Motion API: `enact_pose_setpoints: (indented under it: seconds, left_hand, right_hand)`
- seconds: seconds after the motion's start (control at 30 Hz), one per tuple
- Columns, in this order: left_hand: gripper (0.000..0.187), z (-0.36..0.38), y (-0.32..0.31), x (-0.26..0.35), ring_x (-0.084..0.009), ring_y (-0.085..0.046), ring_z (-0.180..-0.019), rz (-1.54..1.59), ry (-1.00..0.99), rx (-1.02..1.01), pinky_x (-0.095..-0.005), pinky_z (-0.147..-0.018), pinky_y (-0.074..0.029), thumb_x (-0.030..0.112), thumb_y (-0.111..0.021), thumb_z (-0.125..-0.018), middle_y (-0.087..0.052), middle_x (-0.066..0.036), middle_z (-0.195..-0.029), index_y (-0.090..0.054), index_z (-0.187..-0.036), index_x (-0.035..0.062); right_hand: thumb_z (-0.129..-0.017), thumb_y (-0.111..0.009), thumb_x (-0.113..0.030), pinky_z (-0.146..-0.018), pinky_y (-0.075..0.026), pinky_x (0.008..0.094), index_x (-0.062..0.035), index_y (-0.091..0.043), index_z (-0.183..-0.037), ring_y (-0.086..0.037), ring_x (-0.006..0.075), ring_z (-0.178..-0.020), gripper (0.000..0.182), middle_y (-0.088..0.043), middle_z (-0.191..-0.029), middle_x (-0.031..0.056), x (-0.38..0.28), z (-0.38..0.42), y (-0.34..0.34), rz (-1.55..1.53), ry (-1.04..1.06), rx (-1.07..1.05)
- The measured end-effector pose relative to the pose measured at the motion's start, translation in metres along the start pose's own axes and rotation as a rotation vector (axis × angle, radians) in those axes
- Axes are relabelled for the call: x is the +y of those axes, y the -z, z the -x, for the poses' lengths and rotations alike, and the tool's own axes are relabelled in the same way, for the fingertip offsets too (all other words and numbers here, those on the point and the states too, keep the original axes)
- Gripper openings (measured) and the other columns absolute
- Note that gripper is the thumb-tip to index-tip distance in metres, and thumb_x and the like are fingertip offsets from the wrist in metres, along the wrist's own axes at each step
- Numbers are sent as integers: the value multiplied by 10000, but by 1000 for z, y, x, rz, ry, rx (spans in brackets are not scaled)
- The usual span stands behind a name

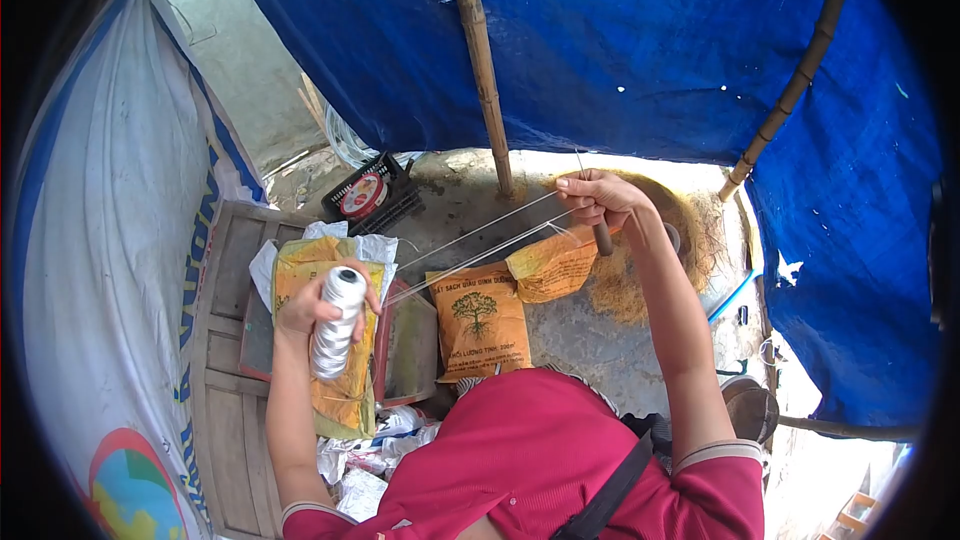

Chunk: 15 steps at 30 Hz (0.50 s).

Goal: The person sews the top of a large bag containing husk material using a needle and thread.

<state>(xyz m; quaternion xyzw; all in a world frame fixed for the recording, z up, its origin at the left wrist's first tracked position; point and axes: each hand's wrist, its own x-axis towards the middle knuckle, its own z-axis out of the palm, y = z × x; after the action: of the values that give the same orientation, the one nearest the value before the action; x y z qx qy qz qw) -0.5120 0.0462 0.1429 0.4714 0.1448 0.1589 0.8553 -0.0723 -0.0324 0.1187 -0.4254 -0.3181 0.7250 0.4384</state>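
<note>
My left hand (303, 312) is closed around a spool of white thread (341, 325), its hollow end facing up. Several strands of thread (470, 262) stretch from the spool side across to my right hand (608, 198). The fingers of that raised hand are pinched together on the thread and also hold an awl-like tool, whose wooden handle (603, 239) sticks out below the fist and whose thin metal shaft points up. Beneath the strands stands a filled orange sack (482, 325) with a tree print. Yellow sacks (340, 410) lie under my left hand.
Another orange sack (553, 267) leans beside a pile of brown grainy material (625, 295). A black crate (375, 205) with a red round label sits behind. A bamboo pole (480, 70) stands before a blue tarp (620, 40). Wooden panels (228, 340) are at the left.
</note>
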Motion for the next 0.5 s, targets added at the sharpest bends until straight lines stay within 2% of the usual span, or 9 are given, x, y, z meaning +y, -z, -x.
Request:
enact_pose_setpoints:
  seconds: [0.07, 0.1, 0.13, 0.2, 0.23, 0.33, 0.4, 0.47, 0.5]
  left_hand:
    - [557, -1, -3, 0, -199, -629, -664, -383, 90, -21, -308, -569, -537, 170, -723, -648, -608, -175, -967, -467, -1124, 39]
    - [531, 0, -8, 2, -152, -606, -812, -356, 153, -31, -295, -709, -513, 98, -736, -664, -613, -124, -1017, -478, -1127, 58]
    - [531, -3, -10, 0, -152, -606, -812, -355, 151, -29, -295, -709, -513, 98, -736, -664, -613, -124, -1017, -478, -1127, 58]
    - [521, -10, -11, -8, -120, -572, -899, -664, 139, -68, -289, -801, -468, 80, -746, -682, -615, -74, -1004, -482, -1131, 64]
    - [495, -13, -9, -14, -131, -573, -932, -676, 131, -101, -297, -818, -462, 56, -731, -707, -617, -77, -1007, -478, -1132, 51]
    - [522, -23, -5, -34, -131, -575, -926, -606, 201, -66, -294, -813, -462, 74, -746, -704, -618, -64, -1003, -474, -1148, 44]
    - [497, -30, -2, -51, -126, -590, -856, -608, 133, -38, -284, -761, -478, 116, -745, -726, -626, -52, -937, -487, -1143, 40]
    - [419, -39, -7, -61, -114, -599, -737, -264, 117, 0, -262, -670, -495, 172, -738, -741, -625, -33, -827, -539, -1088, 49]
    - [347, -43, -15, -62, -117, -594, -635, -224, 49, 11, -256, -583, -495, 216, -692, -778, -617, -41, -745, -566, -1041, 28]
  right_hand:
    - [-875, -625, -241, -355, -208, 171, -81, -562, -773, -273, 8, -414, 200, -375, -539, -82, -2, 0, -4, -24, 10, 13]
    - [-879, -619, -235, -353, -212, 171, -77, -563, -775, -275, 6, -415, 197, -376, -540, -81, -4, 0, -7, -57, 40, 17]
    - [-883, -612, -228, -351, -217, 171, -74, -563, -777, -276, 5, -417, 193, -376, -541, -79, -6, 1, -11, -90, 68, 22]
    - [-874, -624, -227, -358, -210, 170, -73, -577, -797, -288, 8, -424, 178, -382, -544, -81, -13, 6, -24, -93, 85, -20]
    - [-865, -636, -226, -365, -203, 169, -73, -591, -817, -299, 11, -431, 167, -388, -548, -84, -19, 9, -33, -95, 106, -60]
    - [-870, -628, -221, -357, -201, 163, -52, -602, -866, -301, 7, -422, 171, -388, -540, -80, -32, 13, -57, -42, 132, -144]
    - [-878, -616, -213, -353, -199, 164, -45, -601, -880, -294, 6, -414, 168, -383, -533, -79, -37, 12, -70, -27, 126, -184]
    - [-886, -603, -205, -350, -198, 165, -39, -600, -894, -287, 5, -406, 166, -379, -527, -79, -39, 9, -83, -8, 118, -225]
    - [-892, -592, -195, -344, -195, 168, -35, -598, -898, -284, 6, -400, 161, -375, -522, -78, -39, 6, -91, -8, 109, -253]
